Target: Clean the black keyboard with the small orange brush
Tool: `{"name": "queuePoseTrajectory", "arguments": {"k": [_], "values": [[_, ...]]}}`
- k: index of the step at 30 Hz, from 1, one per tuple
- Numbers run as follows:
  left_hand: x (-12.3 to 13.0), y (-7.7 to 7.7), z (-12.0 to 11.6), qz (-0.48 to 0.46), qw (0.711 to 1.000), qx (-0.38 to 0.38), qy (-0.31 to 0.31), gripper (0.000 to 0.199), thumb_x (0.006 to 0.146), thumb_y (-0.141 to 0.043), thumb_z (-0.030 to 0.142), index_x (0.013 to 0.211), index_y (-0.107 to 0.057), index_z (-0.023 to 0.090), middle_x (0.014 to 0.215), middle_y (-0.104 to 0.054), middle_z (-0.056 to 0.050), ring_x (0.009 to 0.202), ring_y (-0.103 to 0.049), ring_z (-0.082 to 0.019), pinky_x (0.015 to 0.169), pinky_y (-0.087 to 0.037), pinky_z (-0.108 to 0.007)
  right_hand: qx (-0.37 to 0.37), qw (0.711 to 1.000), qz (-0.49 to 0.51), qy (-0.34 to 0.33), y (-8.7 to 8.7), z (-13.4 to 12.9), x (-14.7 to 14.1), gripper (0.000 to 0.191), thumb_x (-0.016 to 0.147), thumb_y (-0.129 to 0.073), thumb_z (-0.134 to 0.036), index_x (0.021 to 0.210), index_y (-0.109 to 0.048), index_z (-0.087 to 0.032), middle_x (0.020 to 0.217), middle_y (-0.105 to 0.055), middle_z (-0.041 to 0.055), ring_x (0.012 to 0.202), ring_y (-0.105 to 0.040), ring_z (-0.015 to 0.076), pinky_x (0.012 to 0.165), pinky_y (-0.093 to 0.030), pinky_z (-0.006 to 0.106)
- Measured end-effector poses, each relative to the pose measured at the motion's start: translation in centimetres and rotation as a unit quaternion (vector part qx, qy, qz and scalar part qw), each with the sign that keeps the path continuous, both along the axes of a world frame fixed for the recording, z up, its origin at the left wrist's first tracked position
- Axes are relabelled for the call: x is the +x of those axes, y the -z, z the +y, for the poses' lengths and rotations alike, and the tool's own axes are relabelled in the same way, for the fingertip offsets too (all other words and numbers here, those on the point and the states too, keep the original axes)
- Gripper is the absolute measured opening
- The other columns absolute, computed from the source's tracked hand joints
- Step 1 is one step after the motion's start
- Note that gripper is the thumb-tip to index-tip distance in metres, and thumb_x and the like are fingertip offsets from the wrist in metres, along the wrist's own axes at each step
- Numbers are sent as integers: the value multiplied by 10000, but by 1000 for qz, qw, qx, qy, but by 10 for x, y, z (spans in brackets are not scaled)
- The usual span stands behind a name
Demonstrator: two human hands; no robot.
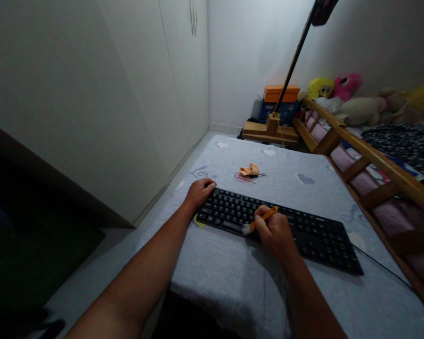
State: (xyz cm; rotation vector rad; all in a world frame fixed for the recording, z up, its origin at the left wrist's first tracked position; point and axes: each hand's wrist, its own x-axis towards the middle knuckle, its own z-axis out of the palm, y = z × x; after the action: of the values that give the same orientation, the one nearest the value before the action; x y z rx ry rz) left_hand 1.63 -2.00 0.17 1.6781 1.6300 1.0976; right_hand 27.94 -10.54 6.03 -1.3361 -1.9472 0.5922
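Though aslant, brush (270,213) leftward; bristles (246,229) lowermost

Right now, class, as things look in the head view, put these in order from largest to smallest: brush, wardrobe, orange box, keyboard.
1. Wardrobe
2. Keyboard
3. Orange box
4. Brush, partly covered by the right hand

The box stands farther off, so its true size is unsure.

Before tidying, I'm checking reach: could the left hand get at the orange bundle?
Probably yes: the left hand looks near enough, with only patterned cloth between it and the orange bundle.
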Motion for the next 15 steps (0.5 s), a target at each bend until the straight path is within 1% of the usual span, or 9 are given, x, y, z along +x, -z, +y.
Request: {"name": "queuePoseTrajectory", "arguments": {"k": [5, 8, 12, 15], "values": [[0, -1, 0, 4, 1000, 2, -1, 302, 828, -544, 429, 831, -734, 194, 844, -753, -42, 839, -688, -228, 823, -511, -340, -4, 999, -46, 23, -3, 2, 12, 230, 835, -412, -308, 626, -480, -240, 543, -526, -4, 518, -519, 158, 551, -346, 271], [0, -2, -1, 3, 1000, -3, -3, 300, 822, -545, 427, 829, -736, 196, 836, -754, -43, 832, -688, -233, 817, -512, -344, 0, 998, -49, 37, -6, 1, 23, 228, 826, -416, -316, 623, -486, -239, 529, -519, -6, 504, -512, 160, 544, -344, 273], [1, -4, -2, 1, 1000, -6, -6, 286, 816, -552, 415, 824, -737, 197, 845, -759, -43, 835, -688, -234, 834, -515, -348, 7, 999, -16, 40, -12, -2, 35, 263, 859, -434, -339, 631, -511, -234, 517, -499, -18, 491, -488, 151, 527, -342, 267], [2, -5, -3, 3, 1000, -5, -8, 283, 817, -551, 414, 819, -737, 201, 839, -759, -41, 839, -688, -234, 838, -516, -348, -16, 999, 30, 28, -12, -5, 36, 291, 901, -463, -391, 682, -555, -223, 548, -534, -13, 502, -475, 146, 515, -351, 260]]}}
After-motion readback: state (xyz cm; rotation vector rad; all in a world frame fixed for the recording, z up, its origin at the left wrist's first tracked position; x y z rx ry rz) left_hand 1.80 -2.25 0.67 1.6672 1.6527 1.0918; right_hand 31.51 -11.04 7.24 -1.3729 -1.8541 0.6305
